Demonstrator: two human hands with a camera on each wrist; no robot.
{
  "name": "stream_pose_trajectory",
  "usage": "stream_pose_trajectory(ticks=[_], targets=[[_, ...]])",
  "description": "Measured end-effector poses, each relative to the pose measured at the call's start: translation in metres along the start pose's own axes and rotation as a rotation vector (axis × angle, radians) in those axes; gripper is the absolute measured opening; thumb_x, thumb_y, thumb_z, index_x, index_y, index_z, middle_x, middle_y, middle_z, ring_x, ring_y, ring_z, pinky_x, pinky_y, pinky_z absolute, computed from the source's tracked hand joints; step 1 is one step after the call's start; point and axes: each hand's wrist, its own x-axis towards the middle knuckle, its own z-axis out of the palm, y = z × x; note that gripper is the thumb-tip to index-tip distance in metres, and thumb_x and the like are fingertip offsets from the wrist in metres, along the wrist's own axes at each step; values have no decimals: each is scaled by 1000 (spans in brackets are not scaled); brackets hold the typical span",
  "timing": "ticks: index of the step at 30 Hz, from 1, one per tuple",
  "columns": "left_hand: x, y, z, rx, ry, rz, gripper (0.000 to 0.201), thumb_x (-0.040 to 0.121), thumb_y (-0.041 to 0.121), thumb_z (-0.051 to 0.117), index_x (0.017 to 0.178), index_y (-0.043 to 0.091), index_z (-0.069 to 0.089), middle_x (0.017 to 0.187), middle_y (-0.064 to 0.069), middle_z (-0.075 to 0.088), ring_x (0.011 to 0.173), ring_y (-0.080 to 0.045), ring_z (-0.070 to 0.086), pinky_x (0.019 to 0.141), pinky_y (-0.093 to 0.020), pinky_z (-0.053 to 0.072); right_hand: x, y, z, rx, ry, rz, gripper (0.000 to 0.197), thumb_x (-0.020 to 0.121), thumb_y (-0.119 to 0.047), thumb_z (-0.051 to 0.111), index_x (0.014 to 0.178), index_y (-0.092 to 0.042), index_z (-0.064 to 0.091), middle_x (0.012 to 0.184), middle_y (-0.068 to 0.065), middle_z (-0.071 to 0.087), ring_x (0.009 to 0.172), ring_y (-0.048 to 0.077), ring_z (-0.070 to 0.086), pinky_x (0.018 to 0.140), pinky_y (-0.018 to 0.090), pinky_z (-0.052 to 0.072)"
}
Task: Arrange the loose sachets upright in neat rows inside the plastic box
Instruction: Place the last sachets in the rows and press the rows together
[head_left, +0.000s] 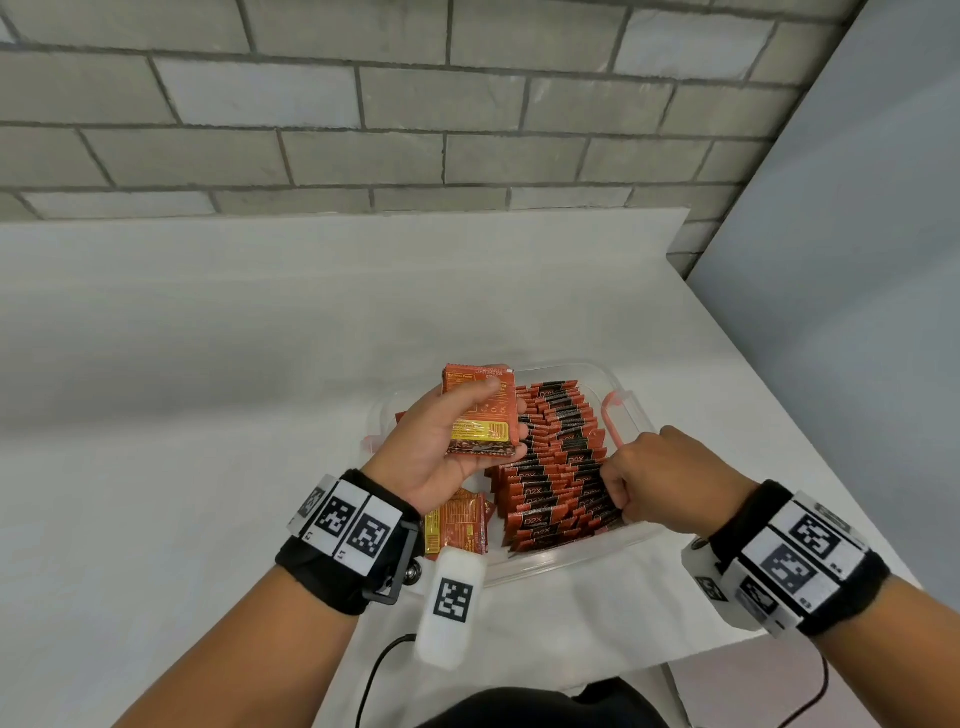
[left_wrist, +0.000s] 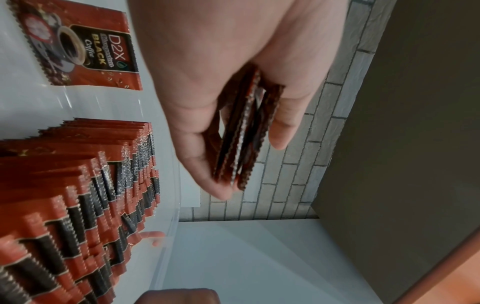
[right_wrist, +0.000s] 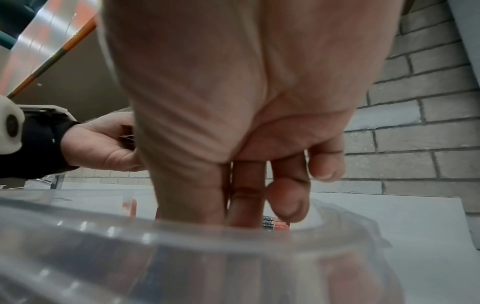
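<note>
The left hand (head_left: 441, 447) grips a small stack of red foil coffee sachets (head_left: 480, 410), ready for filing. Just beside it, the right hand (head_left: 660, 483) curls its fingers into the standing sachet rows (head_left: 561, 467) in the clear plastic box (head_left: 571, 564), probably parting a slot.

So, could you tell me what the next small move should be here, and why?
Probably slot the small stack of red sachets held in the left hand into the row where the right hand parts the upright red-and-black sachets in the clear plastic box.

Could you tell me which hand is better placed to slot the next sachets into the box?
Left. The left hand already holds a small stack of sachets above the plastic box; the right hand is busy in the upright rows.
</note>
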Motion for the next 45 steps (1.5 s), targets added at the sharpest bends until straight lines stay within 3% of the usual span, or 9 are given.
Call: stream_pose_trajectory(ticks=[5, 11, 17, 21, 29, 34, 37, 42, 45], targets=[[0, 0, 0, -19, 13, -10, 35, 77, 22, 62, 106, 4, 59, 91, -15, 68, 74, -25, 66, 65, -37, 58, 1, 5, 1, 113, -23, 29, 7, 79, -21, 71, 81, -26, 65, 68, -19, 51, 69, 5, 53, 56, 13, 27], [1, 0, -1, -43, 20, -16, 22, 89, 11, 52, 109, 2, 57, 90, -17, 69, 74, -25, 68, 67, -38, 58, -2, 15, -2, 338, -48, 60, 11, 83, -19, 71, 79, -27, 64, 71, -18, 59, 67, -2, 57, 57, 8, 34], [-3, -1, 2, 124, -55, -14, 40, 81, 11, 61, 120, 4, 58, 108, -19, 69, 93, -28, 69, 69, -38, 60, -7, -3, -26, 813, 395, 36, 18, 88, -37, 62, 106, -33, 60, 86, -9, 64, 55, 3, 57, 54, 13, 44], [-5, -4, 7, 186, -97, 8, 37, 79, 12, 63, 116, 8, 61, 105, -15, 71, 92, -28, 70, 68, -37, 60, 1, -23, -37, 1007, 417, -16, 38, 82, -40, 67, 119, -33, 57, 92, -8, 66, 65, 9, 58, 56, 16, 44], [-5, -2, 0, 61, 16, -15, 45, 75, 45, 62, 106, 13, 64, 90, -11, 65, 74, -20, 64, 67, -38, 58, 10, -33, -40, 1011, 742, -61, 17, 80, -13, 73, 76, -18, 58, 78, -2, 58, 70, 11, 53, 63, 19, 43], [-6, -2, -2, 60, 6, 38, 48, 73, 10, 63, 120, 9, 59, 113, -19, 67, 93, -28, 67, 73, -39, 59, 9, -41, -27, 844, 459, -149, 18, 73, -23, 80, 84, -26, 67, 92, -6, 51, 89, 7, 52, 77, 22, 43], [-4, -2, -4, 59, 8, 74, 52, 70, 4, 63, 122, 10, 59, 117, -18, 66, 101, -32, 65, 80, -41, 57, 8, -42, -26, 978, 473, -45, 25, 76, -30, 76, 95, -30, 60, 95, -8, 56, 84, 5, 55, 71, 16, 42], [-4, -3, -4, 97, -26, 83, 54, 68, -1, 64, 120, 13, 59, 111, -16, 69, 98, -28, 67, 80, -39, 57, 12, -43, -28, 1166, 392, 80, 40, 85, -30, 67, 121, -24, 50, 93, -3, 68, 79, 13, 66, 73, 32, 54], [-4, -3, -2, 115, -31, 76, 50, 71, 0, 68, 119, 13, 60, 113, -17, 67, 97, -28, 66, 85, -44, 54, 11, -45, -33, 1254, 347, 44, 30, 89, -17, 63, 118, -17, 56, 80, 7, 67, 74, 21, 67, 74, 45, 57]])
